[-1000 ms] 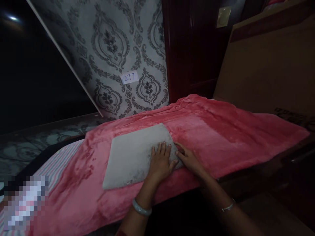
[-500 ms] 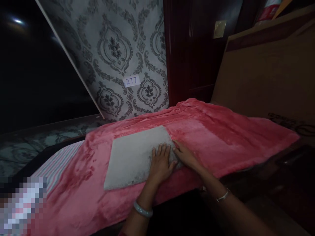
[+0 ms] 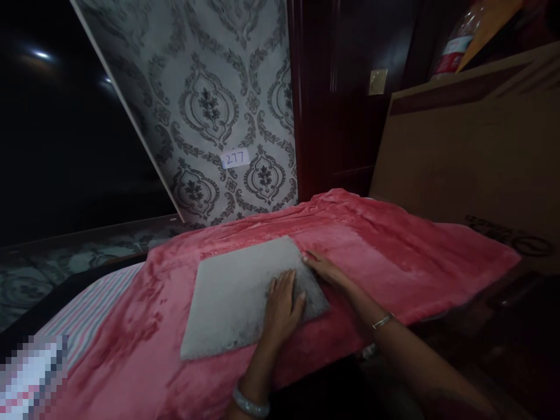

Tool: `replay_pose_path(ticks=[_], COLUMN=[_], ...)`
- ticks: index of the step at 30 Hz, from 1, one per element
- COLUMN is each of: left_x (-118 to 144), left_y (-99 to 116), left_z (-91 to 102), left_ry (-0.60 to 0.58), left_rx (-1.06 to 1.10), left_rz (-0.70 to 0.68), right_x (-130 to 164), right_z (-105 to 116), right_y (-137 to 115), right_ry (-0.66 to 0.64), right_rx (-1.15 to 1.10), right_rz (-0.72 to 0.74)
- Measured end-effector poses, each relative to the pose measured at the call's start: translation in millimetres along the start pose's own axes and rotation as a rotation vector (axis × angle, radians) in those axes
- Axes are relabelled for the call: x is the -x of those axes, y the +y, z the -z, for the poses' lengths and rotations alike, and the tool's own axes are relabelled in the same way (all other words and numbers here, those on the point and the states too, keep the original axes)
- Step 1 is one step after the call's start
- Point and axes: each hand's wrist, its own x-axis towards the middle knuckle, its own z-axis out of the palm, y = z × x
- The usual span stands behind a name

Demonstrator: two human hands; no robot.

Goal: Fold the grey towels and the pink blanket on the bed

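A flat grey rectangle of plush cloth [image 3: 231,291] lies on a pink plush blanket [image 3: 371,248], with darker smudges over its right part. My left hand [image 3: 282,306] rests on the right half of the cloth, its fingers stretched out and the thumb apart. At the cloth's right edge, my right hand [image 3: 322,268] touches the border near the far right corner. Its fingers are extended, with no visible grip on the edge. A pale bangle circles my left wrist, and a thin one my right.
Striped fabric [image 3: 94,303] shows at the blanket's left. A large dark screen [image 3: 79,134] stands behind it. Patterned wallpaper [image 3: 210,105] carries a paper marked 277 [image 3: 235,157]. A big cardboard box [image 3: 468,151] stands at the right, with a plastic bottle [image 3: 457,49] by its upper edge.
My right hand has shifted slightly along the cloth's edge toward the far corner, baring the near right corner. The fingers of my left hand have drawn closer together. The whole view has tilted up a little.
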Motion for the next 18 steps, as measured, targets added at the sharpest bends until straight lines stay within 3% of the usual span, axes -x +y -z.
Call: replay_pose_path(ticks=[5,10,14,18], left_x=[-4.5,-25.4,-39.7,-38.2], left_y=[3.7,22.7,32.2,28.0], left_z=[5.8,13.2,-0.1,-12.1], left_ry=[-0.073,-0.177,-0.206,-0.22], left_rx=[-0.077,-0.247,-0.345,-0.402], left_rz=[0.058,0.124,0.051,0.027], right_x=[-0.8,1.9,-2.1,-1.6], right_z=[-14.5,-17.3,-17.2,-17.7], right_y=[1.1,12.7,20.9,25.1], right_ry=[-0.04,-0.013,-0.003,-0.002], right_rx=[-0.015,-0.03,-0.044,-0.051], right_rz=[0.012,0.071,0.096,0.094])
